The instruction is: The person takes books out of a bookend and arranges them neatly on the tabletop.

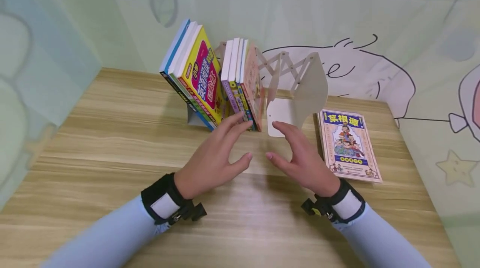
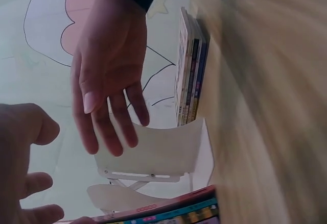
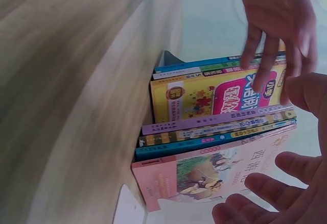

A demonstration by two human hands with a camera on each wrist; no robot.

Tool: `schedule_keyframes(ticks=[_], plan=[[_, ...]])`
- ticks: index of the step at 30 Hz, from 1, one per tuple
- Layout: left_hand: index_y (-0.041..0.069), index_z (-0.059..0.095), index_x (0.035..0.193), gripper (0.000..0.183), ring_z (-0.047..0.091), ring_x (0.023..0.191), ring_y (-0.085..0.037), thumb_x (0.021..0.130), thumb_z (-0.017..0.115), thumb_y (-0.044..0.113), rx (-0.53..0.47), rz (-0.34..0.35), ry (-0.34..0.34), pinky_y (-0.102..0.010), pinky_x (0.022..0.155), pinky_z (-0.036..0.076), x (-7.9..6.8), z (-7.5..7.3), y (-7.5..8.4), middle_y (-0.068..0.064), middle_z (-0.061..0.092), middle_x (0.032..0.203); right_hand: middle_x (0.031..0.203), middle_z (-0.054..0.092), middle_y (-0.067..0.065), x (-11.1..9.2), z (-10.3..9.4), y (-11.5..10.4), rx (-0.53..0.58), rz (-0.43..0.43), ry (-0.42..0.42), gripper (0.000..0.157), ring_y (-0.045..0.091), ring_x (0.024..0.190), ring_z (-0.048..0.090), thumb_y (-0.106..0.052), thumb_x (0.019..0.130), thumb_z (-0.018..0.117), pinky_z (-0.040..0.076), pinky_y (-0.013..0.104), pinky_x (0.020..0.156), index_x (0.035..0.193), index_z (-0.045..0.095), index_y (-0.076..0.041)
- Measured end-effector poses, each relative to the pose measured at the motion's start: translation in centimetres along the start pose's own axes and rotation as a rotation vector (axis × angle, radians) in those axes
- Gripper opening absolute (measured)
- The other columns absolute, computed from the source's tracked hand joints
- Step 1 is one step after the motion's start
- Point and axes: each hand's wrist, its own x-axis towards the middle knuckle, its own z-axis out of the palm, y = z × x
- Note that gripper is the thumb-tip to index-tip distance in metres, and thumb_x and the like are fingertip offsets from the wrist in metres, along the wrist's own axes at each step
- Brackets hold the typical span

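My left hand (image 1: 213, 157) hovers before the thin upright books, fingers loosely extended; whether a fingertip touches a spine I cannot tell. Holding nothing, my right hand (image 1: 305, 157) is spread in front of the bare section of a white folding bookend (image 1: 313, 84). A yellow book (image 1: 204, 76) leans left with other large books in one section. Beside it stand several thinner ones, ending in a pink book (image 3: 204, 175). In the left wrist view the right hand (image 2: 115, 60) has relaxed, straight fingers.
A stack of books (image 1: 346, 143) lies flat to the right of the bookend, a comic-style cover on top. The wooden table (image 1: 112, 143) meets a printed curtain (image 1: 232, 1) behind the bookend.
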Motion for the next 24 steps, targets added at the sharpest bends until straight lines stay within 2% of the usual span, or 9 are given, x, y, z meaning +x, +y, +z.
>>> schedule_keyframes(ticks=[6,8,10,13,16,18,21,24], plan=[[0.008,0.044,0.15,0.066,0.038,0.143,-0.032,0.093,0.066,0.033,0.061,0.079,0.078,-0.047,0.104,0.05,3.0,-0.4,-0.1,-0.018,0.024,0.161,0.156,0.039,0.007,-0.9,0.2,0.7,0.007,0.031,-0.021,0.073,0.024,0.144,0.038,-0.038,0.095,0.068,0.036,0.05,0.117,0.154,0.033,-0.017],[0.009,0.043,0.151,0.067,0.043,0.137,-0.031,0.093,0.065,0.034,0.079,0.083,0.092,-0.04,0.092,0.058,4.0,-0.6,0.0,-0.018,0.022,0.162,0.157,0.039,0.007,-1.2,0.2,0.9,0.001,0.046,-0.024,0.072,0.024,0.144,0.038,-0.04,0.095,0.068,0.036,0.049,0.117,0.154,0.034,-0.017],[0.011,0.043,0.151,0.067,0.048,0.13,-0.031,0.093,0.066,0.034,0.093,0.078,0.101,-0.034,0.08,0.061,4.8,-0.7,0.0,-0.019,0.022,0.161,0.157,0.039,0.006,-1.5,0.2,1.1,-0.003,0.059,-0.024,0.072,0.023,0.144,0.038,-0.04,0.095,0.067,0.036,0.049,0.117,0.154,0.034,-0.018],[0.013,0.043,0.151,0.066,0.06,0.098,-0.026,0.093,0.064,0.036,0.117,0.062,0.112,-0.025,0.055,0.054,5.8,-0.9,0.0,-0.019,0.021,0.161,0.156,0.039,0.005,-1.9,0.2,1.4,-0.011,0.07,-0.02,0.071,0.022,0.143,0.039,-0.041,0.095,0.067,0.036,0.047,0.117,0.154,0.035,-0.018],[0.012,0.044,0.15,0.065,0.062,0.096,-0.027,0.093,0.063,0.036,0.146,0.04,0.122,-0.024,0.051,0.051,6.4,-1.0,0.0,-0.02,0.02,0.161,0.156,0.04,0.005,-2.2,0.3,1.7,-0.016,0.076,-0.017,0.071,0.022,0.143,0.039,-0.041,0.095,0.067,0.036,0.047,0.117,0.153,0.035,-0.019],[0.01,0.045,0.149,0.064,0.061,0.109,-0.031,0.093,0.062,0.036,0.169,0.019,0.121,-0.026,0.054,0.055,6.7,-1.0,0.2,-0.021,0.02,0.162,0.156,0.04,0.005,-2.4,0.3,1.8,-0.018,0.082,-0.019,0.071,0.023,0.143,0.039,-0.042,0.095,0.067,0.036,0.047,0.117,0.154,0.035,-0.019],[0.008,0.044,0.149,0.064,0.051,0.132,-0.038,0.094,0.061,0.035,0.188,-0.002,0.115,-0.029,0.058,0.058,7.0,-1.1,0.5,-0.021,0.022,0.162,0.156,0.039,0.005,-2.7,0.3,1.9,-0.015,0.096,-0.018,0.071,0.023,0.143,0.039,-0.043,0.095,0.066,0.038,0.048,0.116,0.154,0.034,-0.019],[0.008,0.045,0.149,0.062,0.056,0.127,-0.039,0.095,0.06,0.035,0.211,-0.011,0.116,-0.035,0.066,0.061,7.1,-1.2,1.0,-0.024,0.027,0.161,0.156,0.039,0.007,-3.0,0.1,2.0,0.007,0.1,-0.002,0.071,0.024,0.142,0.04,-0.04,0.095,0.067,0.041,0.048,0.113,0.154,0.034,-0.018]])
